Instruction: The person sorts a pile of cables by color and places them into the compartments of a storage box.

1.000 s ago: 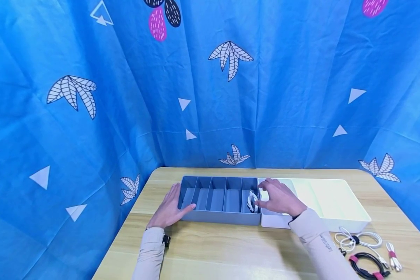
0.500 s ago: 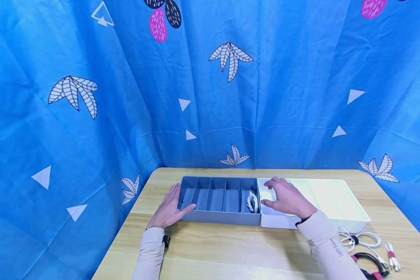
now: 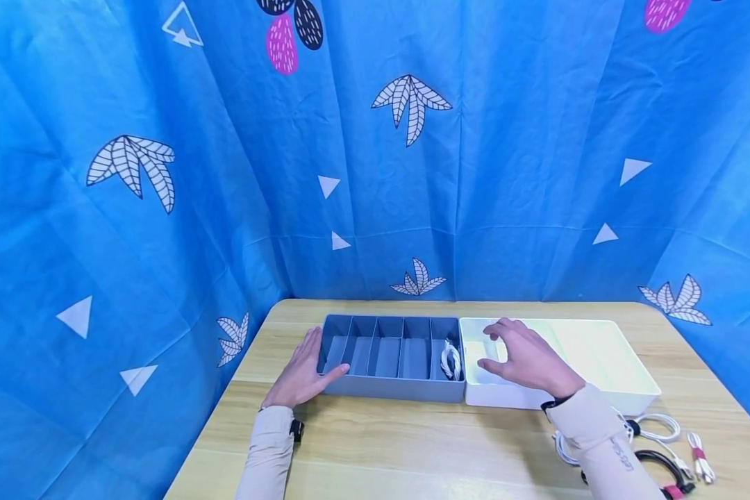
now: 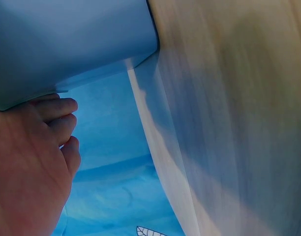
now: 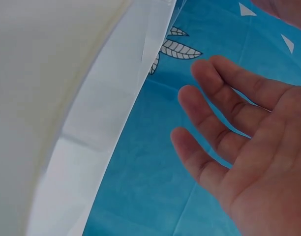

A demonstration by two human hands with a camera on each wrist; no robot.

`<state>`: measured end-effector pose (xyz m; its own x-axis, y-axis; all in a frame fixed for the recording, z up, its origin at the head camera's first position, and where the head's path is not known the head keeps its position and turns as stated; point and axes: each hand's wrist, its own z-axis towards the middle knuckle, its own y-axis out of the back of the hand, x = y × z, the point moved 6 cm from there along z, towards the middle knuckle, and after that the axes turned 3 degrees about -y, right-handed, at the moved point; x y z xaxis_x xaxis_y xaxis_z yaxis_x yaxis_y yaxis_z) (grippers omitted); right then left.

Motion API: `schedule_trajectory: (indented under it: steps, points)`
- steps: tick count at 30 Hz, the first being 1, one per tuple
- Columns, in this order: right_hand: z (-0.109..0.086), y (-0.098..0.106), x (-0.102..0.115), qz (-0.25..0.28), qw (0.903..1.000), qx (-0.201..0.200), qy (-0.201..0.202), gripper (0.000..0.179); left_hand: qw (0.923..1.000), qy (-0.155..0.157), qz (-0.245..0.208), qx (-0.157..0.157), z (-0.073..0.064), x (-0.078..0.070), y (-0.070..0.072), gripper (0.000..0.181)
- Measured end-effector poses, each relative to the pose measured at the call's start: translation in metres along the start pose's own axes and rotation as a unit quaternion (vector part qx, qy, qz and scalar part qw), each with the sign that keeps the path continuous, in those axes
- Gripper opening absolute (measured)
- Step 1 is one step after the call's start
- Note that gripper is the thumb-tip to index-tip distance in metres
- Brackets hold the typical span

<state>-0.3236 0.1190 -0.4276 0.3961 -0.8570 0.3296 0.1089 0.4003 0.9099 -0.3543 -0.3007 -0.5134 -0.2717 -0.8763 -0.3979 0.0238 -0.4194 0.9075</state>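
In the head view, a grey-blue divided box stands on the wooden table, and a bundled white cable lies in its rightmost compartment. My left hand rests at the box's left end, fingers along the side wall and thumb by the front rim. The left wrist view has this hand against the box's wall. Over the white box is my right hand, thumb and fingers spread apart with nothing between them. Its palm and loosely bent fingers appear in the right wrist view, beside the white box's wall.
At the table's right front lie a white cable with a black tie, a small white cable with a red tie and a coiled black cable. My right sleeve covers part of them. A blue patterned curtain hangs behind the table.
My right hand has moved right, from beside the bundled white cable in the grey-blue box to over the white box. My left hand has stayed in place.
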Motion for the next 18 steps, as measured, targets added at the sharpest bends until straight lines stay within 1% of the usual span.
schedule_trajectory:
  steps: [6,14,18]
  points:
    - [-0.011,0.007,-0.007,0.002,0.9999,-0.008,-0.007,0.052,1.0000,-0.003,-0.005,-0.003,-0.001,-0.001,0.000,0.110]
    - [-0.027,0.014,-0.015,0.000,0.9997,-0.015,-0.018,0.053,1.0000,-0.002,-0.004,-0.002,-0.001,0.000,0.000,0.110]
    - [-0.036,0.017,-0.018,-0.003,0.9996,-0.024,-0.017,0.054,1.0000,-0.003,-0.005,0.000,-0.001,0.000,-0.001,0.109]
